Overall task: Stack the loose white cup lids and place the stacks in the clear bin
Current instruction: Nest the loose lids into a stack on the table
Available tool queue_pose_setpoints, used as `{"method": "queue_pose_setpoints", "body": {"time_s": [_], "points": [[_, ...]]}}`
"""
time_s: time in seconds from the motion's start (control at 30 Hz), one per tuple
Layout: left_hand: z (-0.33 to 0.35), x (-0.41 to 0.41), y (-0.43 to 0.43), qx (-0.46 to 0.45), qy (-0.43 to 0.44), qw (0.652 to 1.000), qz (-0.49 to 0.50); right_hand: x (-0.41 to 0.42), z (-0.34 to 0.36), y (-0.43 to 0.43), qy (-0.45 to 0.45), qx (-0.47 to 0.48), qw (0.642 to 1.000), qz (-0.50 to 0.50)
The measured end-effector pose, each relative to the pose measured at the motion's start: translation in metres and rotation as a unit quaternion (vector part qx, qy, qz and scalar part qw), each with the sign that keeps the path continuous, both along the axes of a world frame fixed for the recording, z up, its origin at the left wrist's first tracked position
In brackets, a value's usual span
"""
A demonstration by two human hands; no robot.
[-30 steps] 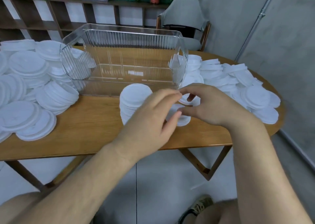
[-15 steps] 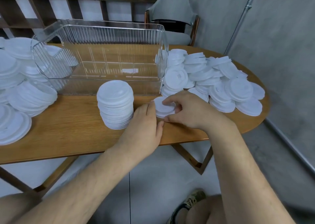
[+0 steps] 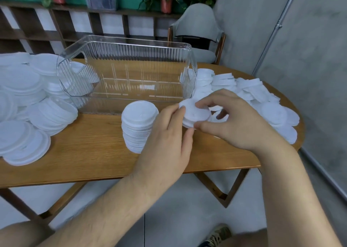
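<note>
- White lids in a small stack (image 3: 195,113), held between both hands just near the right near corner of the clear bin (image 3: 131,40).
- Right hand (image 3: 231,122): thumb on the near edge of the small stack, fingers curled over its far right edge, so it grasps the lids.
- Left hand (image 3: 169,139): fingertips on the left edge and thumb at the near left edge, pinching the same small stack from the other side.
- Small stack sits slightly tilted. Whether it is raised off the worktop (image 3: 84,143) or resting on lids beneath it, I cannot tell.
- Tall stack (image 3: 139,124) of white lids stands upright on the worktop just left of the left hand, partly hidden behind it, close to the bin's near wall.
- Clear bin is ribbed and see-through. It stands on the wooden worktop beyond the tall stack, with a cut-out handle in its left end wall.
- Right heap (image 3: 262,100) of loose white lids lies scattered and overlapping on the right part of the worktop, reaching from beside the bin's right wall to the rounded right end.
- Left heap (image 3: 28,96) holds broader, paler lids, some in slumped piles, on the left part of the worktop against the bin's left end.
- Beyond the far edge of the worktop are a grey chair (image 3: 197,25), a dark wooden shelf (image 3: 75,21) and potted plants (image 3: 166,4).
- Below the near edge are grey floor (image 3: 178,199) and one shoe (image 3: 216,235).
</note>
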State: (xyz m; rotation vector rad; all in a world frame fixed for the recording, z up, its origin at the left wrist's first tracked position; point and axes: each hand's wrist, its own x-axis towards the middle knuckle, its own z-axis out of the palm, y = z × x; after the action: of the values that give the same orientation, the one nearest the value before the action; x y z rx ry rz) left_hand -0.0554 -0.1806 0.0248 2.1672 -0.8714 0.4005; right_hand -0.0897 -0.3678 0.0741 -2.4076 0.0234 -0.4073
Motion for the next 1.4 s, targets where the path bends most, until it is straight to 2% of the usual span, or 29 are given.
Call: {"method": "queue_pose_setpoints", "body": {"time_s": [0.2, 0.33, 0.6, 0.83, 1.17, 1.4], "points": [[0.029, 0.006, 0.025, -0.053, -0.05, 0.997, 0.014, 0.005, 0.009, 0.025, -0.097, 0.086, 0.991, 0.035], [0.032, 0.026, 0.05, -0.102, -0.036, 0.994, 0.02, 0.018, 0.004, 0.046, -0.13, 0.118, 0.984, 0.041], [0.016, 0.057, 0.094, -0.136, -0.004, 0.991, 0.01, 0.049, -0.011, 0.083, -0.105, 0.116, 0.984, 0.082], [-0.001, 0.07, 0.111, -0.115, 0.037, 0.992, -0.02, 0.056, -0.015, 0.092, -0.027, 0.059, 0.995, 0.075], [-0.005, 0.07, 0.113, -0.092, 0.036, 0.994, -0.041, 0.051, -0.013, 0.089, -0.013, 0.0, 0.997, 0.077], [-0.007, 0.073, 0.114, -0.081, 0.067, 0.994, -0.042, 0.051, -0.017, 0.086, -0.004, 0.011, 0.995, 0.094]]}}
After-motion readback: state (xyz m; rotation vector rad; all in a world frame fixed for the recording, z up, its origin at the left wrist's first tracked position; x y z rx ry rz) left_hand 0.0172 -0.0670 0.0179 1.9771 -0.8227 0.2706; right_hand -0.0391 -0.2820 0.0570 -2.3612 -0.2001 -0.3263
